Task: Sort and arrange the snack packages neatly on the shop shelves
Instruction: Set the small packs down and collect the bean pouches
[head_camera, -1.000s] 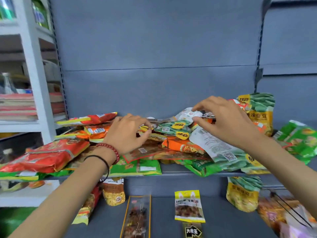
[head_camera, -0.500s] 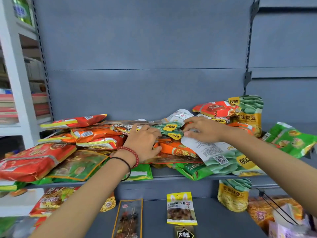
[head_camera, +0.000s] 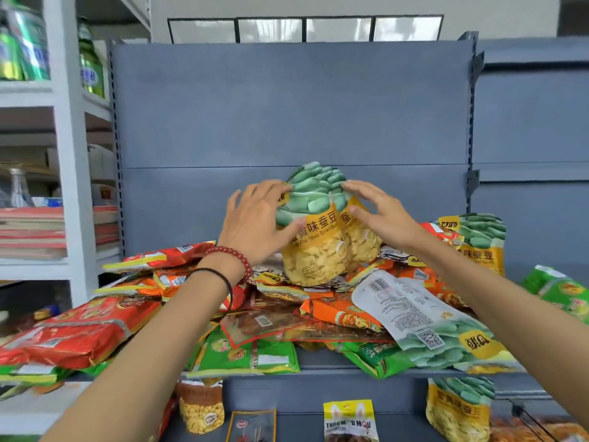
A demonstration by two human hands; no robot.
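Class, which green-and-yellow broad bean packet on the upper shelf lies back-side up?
The flat broad bean packet at the pile's front right: its barcode side shows. The centre packet and the far-right packet stand upright, fronts showing.

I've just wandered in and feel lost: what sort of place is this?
Most likely a small shop: grey metal display shelving with slotted uprights, a heap of branded snack packages spilled across one shelf, and green drink bottles on the white rack beside it.
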